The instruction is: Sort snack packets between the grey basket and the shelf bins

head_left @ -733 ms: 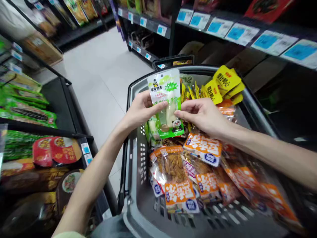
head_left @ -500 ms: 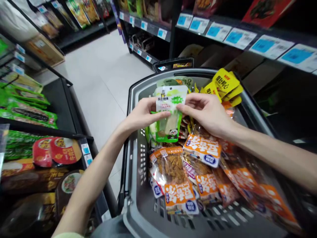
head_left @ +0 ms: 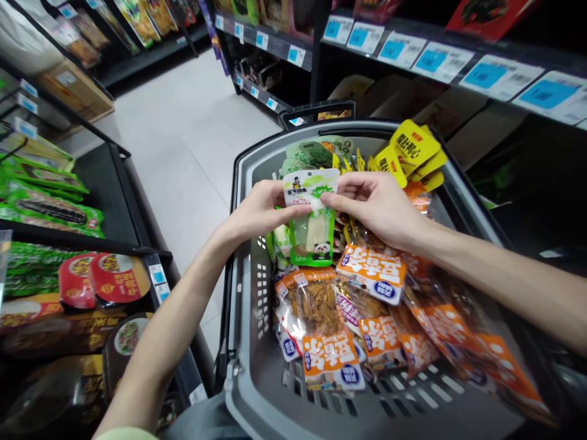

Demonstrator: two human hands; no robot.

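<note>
Between my two hands is a small green and white snack packet (head_left: 316, 235) with a panda print, held upright over the basket. My left hand (head_left: 263, 211) pinches its left side, thumb across the front. On the other side my right hand (head_left: 378, 205) grips the upper right edge with the thumb in front; its other fingers are partly hidden. Below lies the grey shopping basket (head_left: 254, 379), holding several orange-labelled snack bags (head_left: 332, 360). Yellow packets (head_left: 415, 150) stand at its far right corner, and pale green packets (head_left: 316, 150) rest behind the held one.
Black shelves with blue price tags (head_left: 433, 61) run along the right and far side. At the left, a shelf carries green packets (head_left: 59, 208) and red packages (head_left: 117, 278). A light tiled floor (head_left: 183, 134) lies between them, with a cardboard box (head_left: 73, 88) farther back.
The packet's top has tipped down and slightly left, and its print now shows more sharply. Both hands keep their hold on it. The camera view has shifted slightly.
</note>
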